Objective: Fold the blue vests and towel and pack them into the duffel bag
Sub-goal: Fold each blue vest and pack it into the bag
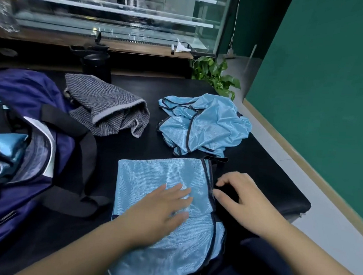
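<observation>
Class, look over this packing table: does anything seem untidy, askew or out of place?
Yes. One blue vest lies crumpled in a heap at the far right of the table, unfolded, and the grey towel beside it is loosely bunched.

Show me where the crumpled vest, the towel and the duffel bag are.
crumpled vest (207, 124), head view, middle of the heap.
towel (107, 107), head view, striped top fold.
duffel bag (23, 88), head view, purple upper flap.
</observation>
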Available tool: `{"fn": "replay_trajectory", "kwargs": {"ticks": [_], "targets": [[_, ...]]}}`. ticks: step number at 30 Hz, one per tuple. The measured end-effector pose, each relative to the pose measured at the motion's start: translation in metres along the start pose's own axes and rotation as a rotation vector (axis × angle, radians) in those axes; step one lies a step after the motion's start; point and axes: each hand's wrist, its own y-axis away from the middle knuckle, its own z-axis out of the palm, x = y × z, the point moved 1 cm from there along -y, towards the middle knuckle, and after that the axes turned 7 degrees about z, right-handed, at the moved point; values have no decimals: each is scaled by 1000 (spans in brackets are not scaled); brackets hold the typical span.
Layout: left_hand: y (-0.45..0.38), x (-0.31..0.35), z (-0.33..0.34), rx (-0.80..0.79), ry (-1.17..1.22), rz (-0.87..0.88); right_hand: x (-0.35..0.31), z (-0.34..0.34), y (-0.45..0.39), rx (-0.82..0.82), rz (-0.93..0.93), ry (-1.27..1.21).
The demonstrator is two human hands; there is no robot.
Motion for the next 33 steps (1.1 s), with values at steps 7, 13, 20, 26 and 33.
{"fn": "replay_trajectory", "kwargs": {"ticks": [7, 13, 20, 26, 33], "targets": [[-4, -68, -52, 280, -57, -334, -21, -3, -67, -66, 128, 255], [5, -75, -39, 69, -164, -377, 0, 8, -87, -216, 191, 297], [6, -72, -30, 34, -279, -366, 18, 0, -94, -97, 269, 213], [6, -71, -33, 7, -267, -375, 3, -17, -110, -126, 387, 673], [4, -71, -37, -34, -205, -372, -41, -5, -121, -77, 260, 475]]}}
